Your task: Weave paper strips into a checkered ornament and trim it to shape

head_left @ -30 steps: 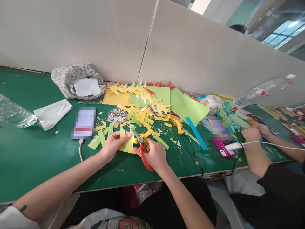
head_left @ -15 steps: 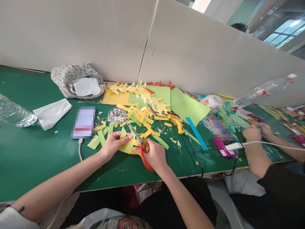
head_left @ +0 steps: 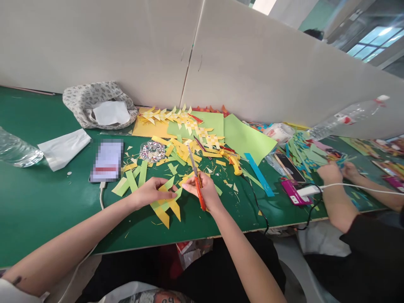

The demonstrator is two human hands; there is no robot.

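Observation:
My left hand (head_left: 154,192) grips a woven paper piece (head_left: 166,205) of yellow and green strips, its pointed ends hanging toward the table's front edge. Close beside it, my right hand (head_left: 205,191) is closed round orange-handled scissors (head_left: 199,189), whose blades point up and away from me. The right thumb and fingertips reach close to the piece's right end; whether they touch it I cannot tell. Yellow and green paper strips (head_left: 186,151) and small scraps lie just beyond both hands. A clear container of beads (head_left: 152,151) stands behind the left hand.
On the green table (head_left: 78,219) are a phone (head_left: 107,160) with a cable, a yellow glue gun (head_left: 235,163), a blue strip (head_left: 259,174) and a pink power strip (head_left: 293,193). Woven yellow paper (head_left: 189,124) lies at the back. A co-worker's hands (head_left: 331,172) work at the right.
The woven piece has turned, its points now toward me. The scissors have swung away from it, blades more upright, and my right hand has moved slightly right.

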